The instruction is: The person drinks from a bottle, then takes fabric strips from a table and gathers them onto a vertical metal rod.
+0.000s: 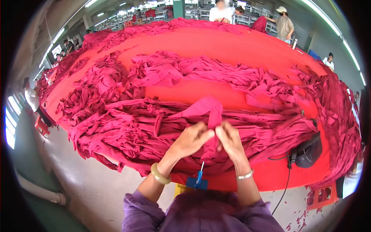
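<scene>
A crimson fabric strip [215, 114] runs up between my two hands, folded over at its top, with one end trailing left onto the pile. My left hand [190, 140] closes on the strip from the left, its thumb lying against the cloth. From the other side my right hand [230, 140] pinches the same strip, thumb in front. Below the hands, the strip's lower part comes down to a thin metal rod [202, 166] on a blue clamp [197, 182] at the table edge. Whether the cloth is fixed on the rod is hard to see.
Long heaps of crimson strips [116, 127] cover much of the red table [185, 42]. A black bag [309, 152] with a cable lies at the right. An orange stool [322, 197] stands at the lower right. Several people work around the table, one wearing a cap [284, 27].
</scene>
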### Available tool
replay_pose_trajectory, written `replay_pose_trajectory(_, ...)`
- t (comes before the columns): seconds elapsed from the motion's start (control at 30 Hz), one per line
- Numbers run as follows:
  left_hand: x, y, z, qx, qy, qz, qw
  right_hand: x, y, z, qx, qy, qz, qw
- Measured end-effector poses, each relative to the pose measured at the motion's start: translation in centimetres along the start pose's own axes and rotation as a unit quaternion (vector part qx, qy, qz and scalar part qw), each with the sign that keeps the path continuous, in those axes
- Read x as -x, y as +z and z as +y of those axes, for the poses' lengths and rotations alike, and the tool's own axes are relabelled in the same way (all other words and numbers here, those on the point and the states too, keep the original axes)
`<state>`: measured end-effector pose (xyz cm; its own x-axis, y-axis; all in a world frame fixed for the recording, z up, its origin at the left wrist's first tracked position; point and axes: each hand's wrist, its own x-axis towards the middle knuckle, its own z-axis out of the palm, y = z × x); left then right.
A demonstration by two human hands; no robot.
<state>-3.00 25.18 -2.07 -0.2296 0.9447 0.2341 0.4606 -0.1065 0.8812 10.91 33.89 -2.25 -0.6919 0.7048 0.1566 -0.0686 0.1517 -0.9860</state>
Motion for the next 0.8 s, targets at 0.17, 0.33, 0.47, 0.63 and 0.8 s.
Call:
replay_pose_trajectory(0.17,-1.4,1.8,-0.3,0.025,0.067,0.091,0.993,-2.6,1.1,1.3,0.043,-0.17,0.11,0.978)
replay_pose_trajectory(0.33,5.7,0.1,-1.0,0.041,-0.073,-0.202,0.976,6.1,1.6,1.9,0.165,-0.175,-0.047,0.97)
replay_pose_trajectory(0.47,5.2,-1.5,-0.1,-0.139,-0.001,-0.133,0.981,5.7,0.5,1.8,0.2,-0.113,-0.046,0.972)
replay_pose_trajectory(0.63,3.0,1.6,-0.2,-0.056,0.077,0.024,0.995,2.1,2.2,0.5,0.162,-0.177,0.079,0.968)
replay_pose_trajectory(0.8,4.3,-1.4,0.7,-0.12,0.0,-0.168,0.978,6.4,1.3,-0.1,0.212,-0.188,-0.077,0.956)
